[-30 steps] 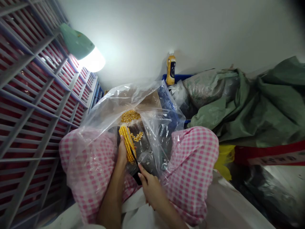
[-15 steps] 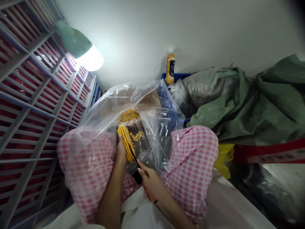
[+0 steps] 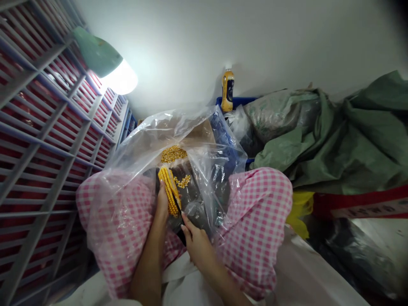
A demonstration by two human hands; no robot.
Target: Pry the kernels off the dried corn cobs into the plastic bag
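My left hand (image 3: 162,204) is wrapped round a yellow corn cob (image 3: 169,190), holding it tilted over an open clear plastic bag (image 3: 178,144) that lies between my knees in pink checked trousers (image 3: 255,212). My right hand (image 3: 197,244) grips a dark-handled knife (image 3: 180,216) whose blade lies against the cob's right side. Loose kernels (image 3: 182,182) lie just beside the cob, and a larger heap of kernels (image 3: 173,153) sits deeper in the bag.
A grey rack with red crates (image 3: 41,140) fills the left side, with a lit green lamp (image 3: 105,63) above it. A yellow bottle (image 3: 228,90) stands by the wall on a blue crate (image 3: 237,102). Green tarps and filled sacks (image 3: 334,136) are piled on the right.
My right hand has pushed the knife a little forward along the cob. The cob and my left hand have hardly moved.
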